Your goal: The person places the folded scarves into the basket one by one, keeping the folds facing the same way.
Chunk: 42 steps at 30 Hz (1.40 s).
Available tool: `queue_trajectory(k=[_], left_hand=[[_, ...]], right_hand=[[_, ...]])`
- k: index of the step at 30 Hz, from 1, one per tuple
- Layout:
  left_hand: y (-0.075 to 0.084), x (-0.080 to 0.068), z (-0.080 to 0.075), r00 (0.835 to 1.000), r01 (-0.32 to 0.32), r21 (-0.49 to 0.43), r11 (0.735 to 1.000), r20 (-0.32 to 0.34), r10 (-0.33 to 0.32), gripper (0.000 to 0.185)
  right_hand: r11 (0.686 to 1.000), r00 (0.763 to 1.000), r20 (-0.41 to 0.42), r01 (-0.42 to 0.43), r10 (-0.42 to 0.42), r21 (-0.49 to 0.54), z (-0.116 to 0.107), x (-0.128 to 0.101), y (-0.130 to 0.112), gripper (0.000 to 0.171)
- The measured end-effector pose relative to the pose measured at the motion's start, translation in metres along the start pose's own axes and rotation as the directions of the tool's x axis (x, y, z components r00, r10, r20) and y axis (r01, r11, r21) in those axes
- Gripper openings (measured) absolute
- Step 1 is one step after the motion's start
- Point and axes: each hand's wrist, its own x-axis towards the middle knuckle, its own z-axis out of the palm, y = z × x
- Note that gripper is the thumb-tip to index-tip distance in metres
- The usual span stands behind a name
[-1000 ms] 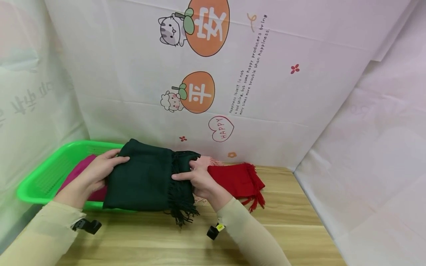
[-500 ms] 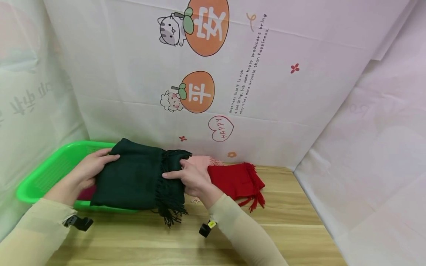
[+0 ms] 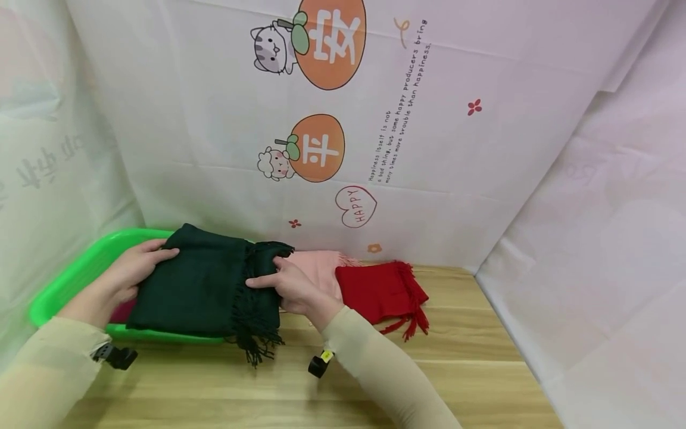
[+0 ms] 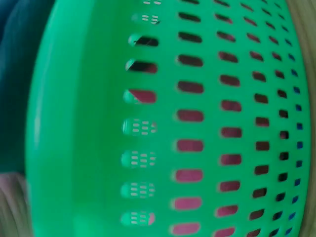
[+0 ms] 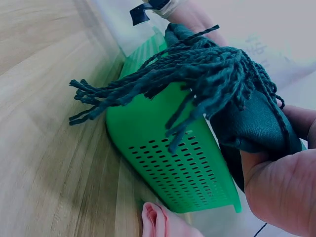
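Note:
A folded dark green scarf (image 3: 190,286) with a fringe at its right end is held between both hands over the green basket (image 3: 80,277). My left hand (image 3: 134,268) grips the scarf's left edge, thumb on top. At the fringed end my right hand (image 3: 297,289) pinches the fabric, its index finger lying across the top. In the right wrist view the scarf's fringe (image 5: 207,74) hangs over the basket's rim. Below my left hand, a bit of magenta cloth (image 3: 122,312) shows inside the basket. The left wrist view catches mainly the basket's perforated wall (image 4: 98,118).
To the right of the basket lies a folded pink scarf (image 3: 318,268), partly covered by a folded red scarf (image 3: 370,291). All of this is on a wooden table (image 3: 225,387). A printed white cloth (image 3: 214,119) stands behind, with more white cloth at both sides.
Both hands have shifted left together with the dark green scarf, bringing it further over the basket. More of the pink scarf is now uncovered.

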Motion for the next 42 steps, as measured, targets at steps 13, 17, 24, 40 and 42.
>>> queue_trajectory(k=[13, 17, 24, 40, 42], left_hand=[[-0.012, -0.003, -0.026, 1.0, -0.015, 0.124, 0.992, -0.025, 0.018, 0.088], [-0.016, -0.004, -0.033, 0.999, -0.014, 0.141, 0.99, -0.039, 0.02, 0.09], [-0.021, -0.003, -0.043, 0.999, -0.025, 0.106, 0.994, -0.035, 0.029, 0.09], [-0.03, -0.005, -0.065, 0.997, -0.061, 0.185, 0.981, -0.033, 0.068, 0.081], [-0.031, -0.007, -0.067, 0.997, -0.065, 0.189, 0.98, -0.034, 0.073, 0.081]], right_hand=[[0.999, 0.999, -0.028, -0.02, 0.019, -0.036, 0.024, 0.018, 0.005, 0.105], [0.999, 0.999, -0.026, -0.022, 0.021, -0.04, 0.031, 0.024, 0.006, 0.104], [0.994, 0.999, -0.05, -0.017, 0.012, -0.106, 0.038, 0.032, 0.006, 0.104], [0.972, 0.997, -0.08, -0.018, 0.0, -0.235, 0.061, 0.045, -0.007, 0.099], [0.973, 0.997, -0.076, -0.021, 0.004, -0.229, 0.065, 0.047, -0.007, 0.099]])
